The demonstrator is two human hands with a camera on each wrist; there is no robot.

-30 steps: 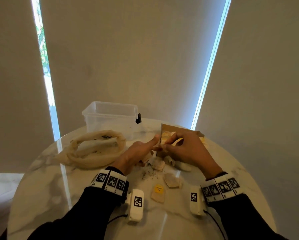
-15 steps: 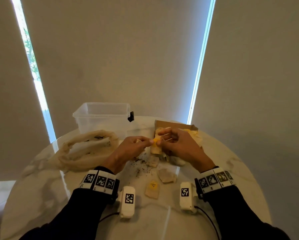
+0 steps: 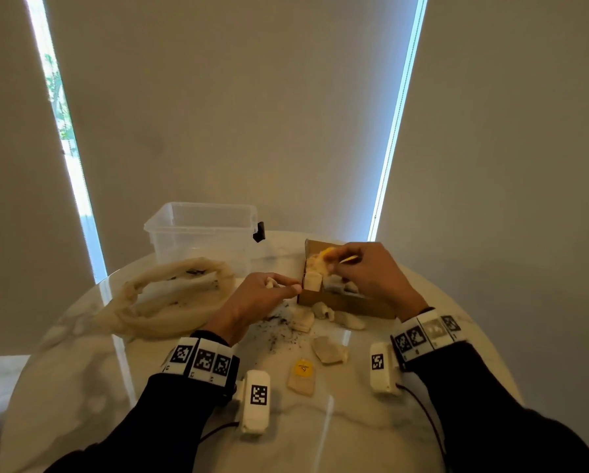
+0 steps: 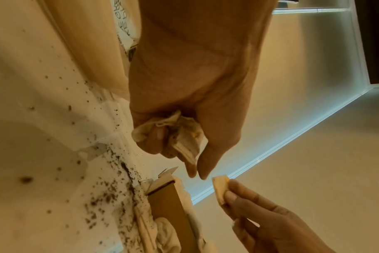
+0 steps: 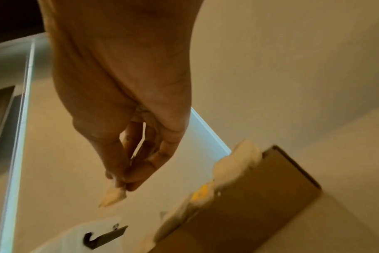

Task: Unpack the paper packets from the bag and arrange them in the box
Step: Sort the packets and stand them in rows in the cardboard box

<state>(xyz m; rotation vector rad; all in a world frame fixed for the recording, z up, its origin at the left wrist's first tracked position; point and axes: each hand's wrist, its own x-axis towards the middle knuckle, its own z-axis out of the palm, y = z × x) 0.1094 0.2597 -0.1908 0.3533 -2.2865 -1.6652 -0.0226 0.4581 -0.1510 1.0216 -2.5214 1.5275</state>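
Observation:
A small brown cardboard box (image 3: 349, 304) sits on the round marble table with several pale paper packets standing in it. My right hand (image 3: 334, 261) hovers over the box's far left end and pinches one packet (image 5: 113, 197) with a yellow tag by its edge. My left hand (image 3: 293, 287) is just left of the box, fingers curled around crumpled packets (image 4: 181, 135) in the palm. The slack mesh bag (image 3: 170, 297) lies to the left. Loose packets (image 3: 330, 349) lie on the table in front of the box, one with a yellow tag (image 3: 302, 377).
A clear plastic tub (image 3: 200, 230) stands at the back left, behind the mesh bag. Dark spilled specks (image 3: 281, 332) are scattered between my hands. The table edge curves close behind the box, with blinds beyond it.
Both hands met at one yellow-tagged packet in front of the box; now they have parted. The right hand has carried the packet over the box's far end; the left stays beside the box.

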